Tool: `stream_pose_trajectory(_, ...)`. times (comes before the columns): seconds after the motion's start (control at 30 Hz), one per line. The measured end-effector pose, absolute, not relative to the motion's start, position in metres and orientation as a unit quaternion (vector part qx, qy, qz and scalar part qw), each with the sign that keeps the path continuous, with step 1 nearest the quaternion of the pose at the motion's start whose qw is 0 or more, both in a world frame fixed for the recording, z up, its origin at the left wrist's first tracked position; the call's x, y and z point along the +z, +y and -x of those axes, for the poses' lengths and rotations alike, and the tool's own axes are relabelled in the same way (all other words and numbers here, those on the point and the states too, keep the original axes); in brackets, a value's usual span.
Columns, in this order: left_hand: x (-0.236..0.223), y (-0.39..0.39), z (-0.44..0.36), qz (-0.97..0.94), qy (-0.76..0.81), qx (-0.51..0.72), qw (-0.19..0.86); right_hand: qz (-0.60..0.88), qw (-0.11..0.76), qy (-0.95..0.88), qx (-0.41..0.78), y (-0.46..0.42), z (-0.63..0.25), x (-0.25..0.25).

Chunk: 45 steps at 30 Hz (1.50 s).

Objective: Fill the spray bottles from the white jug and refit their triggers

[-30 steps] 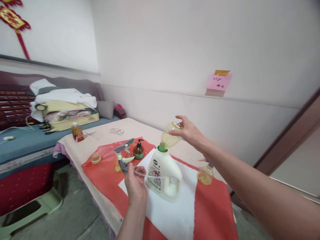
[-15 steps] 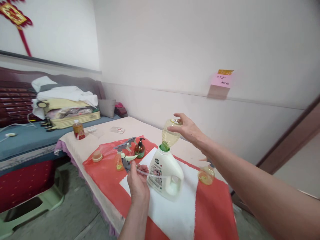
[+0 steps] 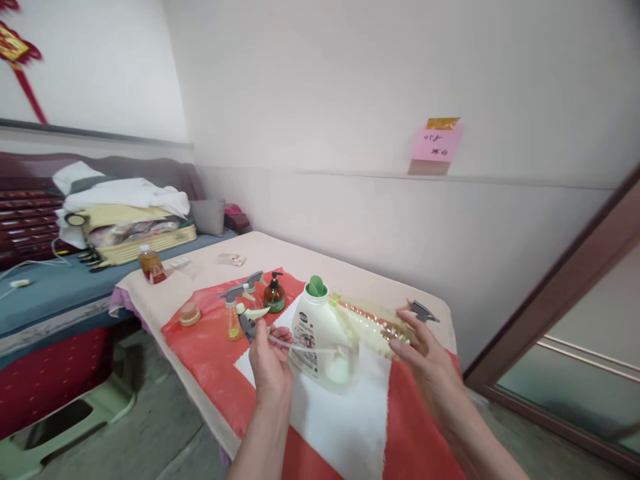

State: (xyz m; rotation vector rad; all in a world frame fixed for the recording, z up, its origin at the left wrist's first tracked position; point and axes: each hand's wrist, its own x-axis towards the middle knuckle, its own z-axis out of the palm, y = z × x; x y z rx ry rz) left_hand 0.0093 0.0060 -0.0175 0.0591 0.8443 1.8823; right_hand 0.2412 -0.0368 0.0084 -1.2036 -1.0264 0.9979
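My left hand (image 3: pixel 270 365) is closed on a grey spray trigger head (image 3: pixel 247 327) whose thin clear tube (image 3: pixel 300 347) runs to the right in front of a white detergent jug (image 3: pixel 313 330). A green funnel (image 3: pixel 316 287) sits in the jug's mouth. My right hand (image 3: pixel 425 353) grips a clear bottle of yellowish liquid (image 3: pixel 367 322), blurred and lying almost level just right of the jug. The jug stands on a white cloth (image 3: pixel 345 427) laid over a red cloth (image 3: pixel 205 350).
On the red cloth stand a brown pump bottle (image 3: pixel 274 295), a small bottle of yellow liquid (image 3: pixel 232 321), a grey sprayer (image 3: pixel 244 287) and an orange lid (image 3: pixel 189 314). A red-labelled bottle (image 3: pixel 147 265) is at the table's far corner. Bedding is piled left; a door frame is at right.
My right hand has taken the clear bottle off the funnel, where it was upended, and brought it down to the right. My left hand has stayed beside the jug.
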Motion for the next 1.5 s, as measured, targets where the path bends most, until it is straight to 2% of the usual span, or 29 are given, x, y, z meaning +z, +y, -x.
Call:
stream_pose_trajectory(0.1,-0.016,0.006,-0.012,-0.033,0.355,0.786,0.505,0.485,0.631,-0.366,0.482,-0.050,-0.256,-0.025)
stream_pose_trajectory(0.3,-0.013,0.007,-0.017,-0.045,0.360,0.784,0.503,0.471,0.623,-0.326,0.532,-0.061,-0.276,-0.062)
stream_pose_trajectory(0.67,-0.024,0.006,-0.032,-0.084,0.383,0.772,0.500,0.438,0.646,-0.311,0.542,-0.064,-0.268,-0.057)
stream_pose_trajectory(0.87,-0.027,-0.010,-0.060,-0.131,0.342,0.735,0.570,0.393,0.637,-0.336,0.572,-0.078,-0.222,-0.056)
stream_pose_trajectory(1.03,-0.023,-0.024,-0.075,-0.153,0.318,0.692,0.630,0.393,0.643,-0.401,0.521,-0.087,-0.201,-0.060)
stream_pose_trajectory(1.23,-0.020,-0.027,-0.069,-0.164,0.320,0.667,0.652,0.423,0.606,-0.465,0.487,-0.088,-0.215,-0.058)
stream_pose_trajectory(1.5,-0.018,-0.025,-0.068,-0.192,0.326,0.678,0.630,0.448,0.616,-0.460,0.457,-0.090,-0.211,-0.044)
